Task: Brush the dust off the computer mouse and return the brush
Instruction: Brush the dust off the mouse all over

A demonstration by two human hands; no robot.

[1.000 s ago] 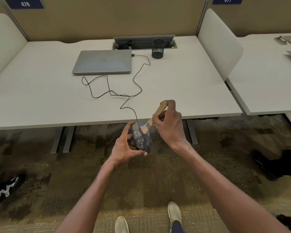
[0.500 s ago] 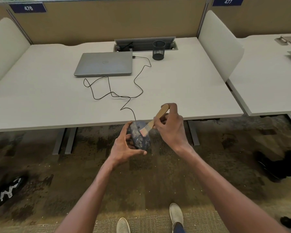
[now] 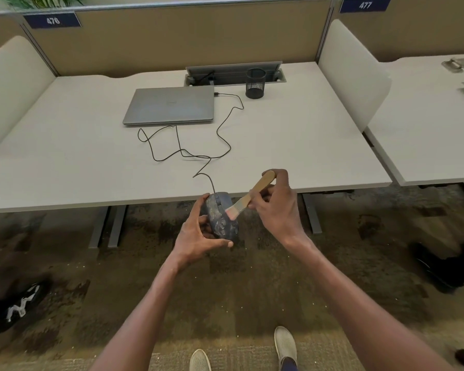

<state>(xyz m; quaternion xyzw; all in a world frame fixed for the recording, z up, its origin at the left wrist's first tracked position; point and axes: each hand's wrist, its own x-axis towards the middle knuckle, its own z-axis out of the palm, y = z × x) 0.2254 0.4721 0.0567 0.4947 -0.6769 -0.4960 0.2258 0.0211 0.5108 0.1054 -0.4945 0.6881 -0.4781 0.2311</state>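
Note:
My left hand grips a dark, dusty computer mouse in the air just in front of the desk's near edge. The mouse's black cable runs up over the desk to the closed laptop. My right hand holds a small wooden-handled brush, its pale bristles touching the upper right side of the mouse. The handle points up and to the right past my fingers.
A closed grey laptop lies at the back of the white desk. A black mesh pen cup stands to its right by the cable tray. White dividers flank the desk. Carpet, my shoes and other people's shoes are below.
The brush has swept slightly across the mouse's top while both hands stayed in nearly the same place. The view has shifted a little.

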